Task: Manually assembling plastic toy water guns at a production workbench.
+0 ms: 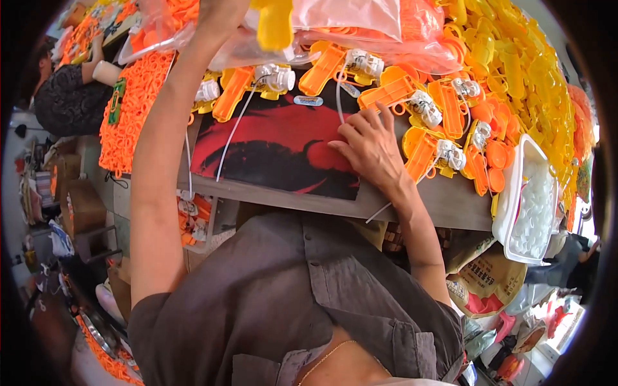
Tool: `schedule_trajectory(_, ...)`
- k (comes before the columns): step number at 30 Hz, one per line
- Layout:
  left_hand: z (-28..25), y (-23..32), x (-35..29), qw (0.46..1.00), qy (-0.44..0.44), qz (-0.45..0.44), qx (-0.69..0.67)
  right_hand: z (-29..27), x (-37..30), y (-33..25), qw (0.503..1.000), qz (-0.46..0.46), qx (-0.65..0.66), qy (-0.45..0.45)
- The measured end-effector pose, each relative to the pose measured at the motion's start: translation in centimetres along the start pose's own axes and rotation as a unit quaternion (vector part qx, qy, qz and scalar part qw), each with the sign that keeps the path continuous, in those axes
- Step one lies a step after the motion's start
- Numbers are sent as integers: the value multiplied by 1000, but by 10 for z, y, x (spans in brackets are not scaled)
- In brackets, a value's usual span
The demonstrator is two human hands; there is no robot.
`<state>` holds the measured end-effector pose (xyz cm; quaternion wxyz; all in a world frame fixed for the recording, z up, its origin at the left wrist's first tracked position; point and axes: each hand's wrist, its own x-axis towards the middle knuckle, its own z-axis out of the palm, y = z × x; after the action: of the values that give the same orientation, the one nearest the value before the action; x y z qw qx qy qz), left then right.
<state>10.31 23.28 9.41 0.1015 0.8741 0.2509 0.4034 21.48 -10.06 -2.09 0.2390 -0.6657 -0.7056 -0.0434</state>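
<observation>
My left arm reaches far forward, and my left hand (222,14) is cut off by the upper edge, so its fingers are hidden. Close beside it is a yellow plastic piece (275,26); whether the hand holds it I cannot tell. Over the right side of a red and black mat (270,145), my right hand (370,145) is open, its fingers bent and apart. Its fingertips come near an orange and yellow toy piece (386,90) with a white mechanism. Several similar toy assemblies (325,67) with white cords line the mat's far side.
Yellow plastic parts (508,64) are heaped at the right, orange rings (132,122) at the left. A white tub (534,199) of clear pieces stands at the table's right edge. Clear plastic bags (360,32) lie at the back. Another person (67,96) sits at far left.
</observation>
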Motion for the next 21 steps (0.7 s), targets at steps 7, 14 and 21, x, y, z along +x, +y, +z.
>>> schedule_trajectory(7, -41, 55, -166, 962, -244, 93, -78, 10, -4, -5, 996, 28, -80, 21)
schedule_trajectory(14, -11, 99, -253, 998, 12, -47, -29, -10, -4, -5, 977, 155, -112, 99)
schedule_trajectory(21, -28, 112, -286, 985, 144, -67, -62, 21, 11, -79, 993, 79, -33, 82)
